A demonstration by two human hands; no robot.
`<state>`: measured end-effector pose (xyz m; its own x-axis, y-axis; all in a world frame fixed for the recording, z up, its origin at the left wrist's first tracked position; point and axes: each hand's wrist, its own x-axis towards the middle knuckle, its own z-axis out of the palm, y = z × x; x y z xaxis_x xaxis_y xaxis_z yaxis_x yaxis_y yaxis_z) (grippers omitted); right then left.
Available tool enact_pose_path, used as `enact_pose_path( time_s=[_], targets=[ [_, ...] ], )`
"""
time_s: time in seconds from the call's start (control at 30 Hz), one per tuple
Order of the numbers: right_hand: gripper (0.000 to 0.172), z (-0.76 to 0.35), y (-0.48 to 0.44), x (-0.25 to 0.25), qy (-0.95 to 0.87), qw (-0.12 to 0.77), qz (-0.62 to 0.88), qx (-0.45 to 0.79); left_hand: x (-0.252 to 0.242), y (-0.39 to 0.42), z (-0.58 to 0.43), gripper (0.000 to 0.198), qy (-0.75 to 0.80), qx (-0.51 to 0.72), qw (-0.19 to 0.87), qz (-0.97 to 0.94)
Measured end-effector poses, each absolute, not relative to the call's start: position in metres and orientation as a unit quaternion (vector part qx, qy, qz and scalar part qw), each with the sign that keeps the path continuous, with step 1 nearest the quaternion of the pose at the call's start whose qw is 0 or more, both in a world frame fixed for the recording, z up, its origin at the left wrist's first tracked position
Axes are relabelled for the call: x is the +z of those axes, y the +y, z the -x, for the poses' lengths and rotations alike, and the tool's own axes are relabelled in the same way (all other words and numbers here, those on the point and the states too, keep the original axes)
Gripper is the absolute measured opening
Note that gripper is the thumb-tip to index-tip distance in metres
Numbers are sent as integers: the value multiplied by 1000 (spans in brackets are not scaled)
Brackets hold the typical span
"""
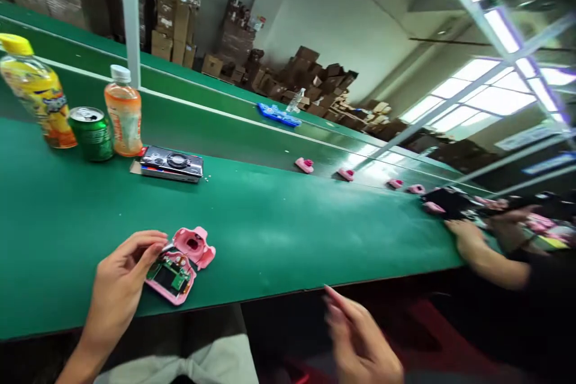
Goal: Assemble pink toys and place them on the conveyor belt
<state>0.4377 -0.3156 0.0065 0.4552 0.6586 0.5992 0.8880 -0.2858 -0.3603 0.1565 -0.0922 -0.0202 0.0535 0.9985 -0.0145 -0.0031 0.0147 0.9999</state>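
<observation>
On the green table (252,216), near its front edge, an opened pink casing lies with a green circuit board (168,276) in its lower half. The pink shell part (194,244) sits behind the board, its hollow side showing. My left hand (128,273) is at the upper left of the casing, thumb and fingers closed on a small part too hidden to name. Off to the right, beyond the table's front edge, my right hand (360,336) hangs in the air, blurred, away from the casing. Whether it holds anything is unclear.
A yellow-capped bottle (38,93), green can (91,135), orange bottle (123,113) and boxed device (172,163) stand at the back left. Several pink pieces (305,165) line the belt behind. At the right, another person's hand (470,240) rests by a black object.
</observation>
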Motion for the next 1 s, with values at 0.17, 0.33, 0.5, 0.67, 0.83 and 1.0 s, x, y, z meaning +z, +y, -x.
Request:
enact_pose_path(
  time_s=[0.17, 0.33, 0.5, 0.67, 0.83, 1.0],
  targets=[
    [39, -324, -162, 32, -781, 306, 542, 56, -15, -93, -161, 45, 466, 478, 523, -530],
    [6, -311, -127, 40, -795, 208, 548, 159, -21, -97, -159, 40, 474, 479, 508, -536],
    [11, -322, -134, 38, -746, 265, 530, 303, -23, -97, -161, 34, 480, 490, 473, -553],
    [12, -315, -137, 32, -680, 324, 567, 333, -23, -100, -162, 28, 479, 480, 430, -596],
    [27, -312, -155, 26, -609, 417, 604, 300, -20, -106, -145, 33, 450, 450, 364, -680],
    [33, -307, -177, 8, -640, 447, 595, 191, -29, -106, -132, 17, 382, 392, 326, -770]
  ],
)
